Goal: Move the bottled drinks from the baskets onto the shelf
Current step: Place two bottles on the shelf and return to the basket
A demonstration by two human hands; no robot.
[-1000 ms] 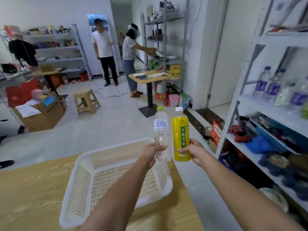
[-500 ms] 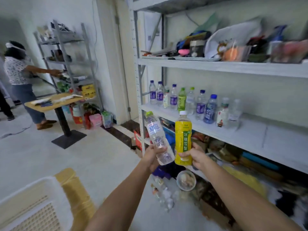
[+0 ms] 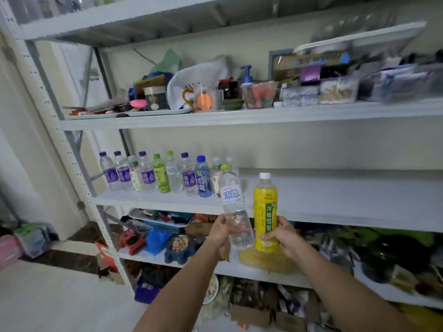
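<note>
Shelf (image 3: pixel 335 195) looms nearer than before. Left grip (image 3: pixel 219 232) holds one tilted clear bottle (image 3: pixel 233 207); right grip (image 3: pixel 284 238) holds one upright yellow bottle (image 3: pixel 265 212), both just before it. Ten bottles (image 3: pixel 161 178) stand on it in a row.

Bright yellow bottle (image 3: pixel 265 207) with white cap and green label — clear bottle (image 3: pixel 233 209) with green cap, blue letters. White shelf (image 3: pixel 347 200). Purple labels on the bottle row (image 3: pixel 147 177).

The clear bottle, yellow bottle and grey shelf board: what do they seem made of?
Clear bottle with green cap: thin transparent plastic, glossy; background shows through. Yellow bottle with white cap: probably plastic, glossy printed wrap. Grey shelf board: seemingly painted metal, matte.
</note>
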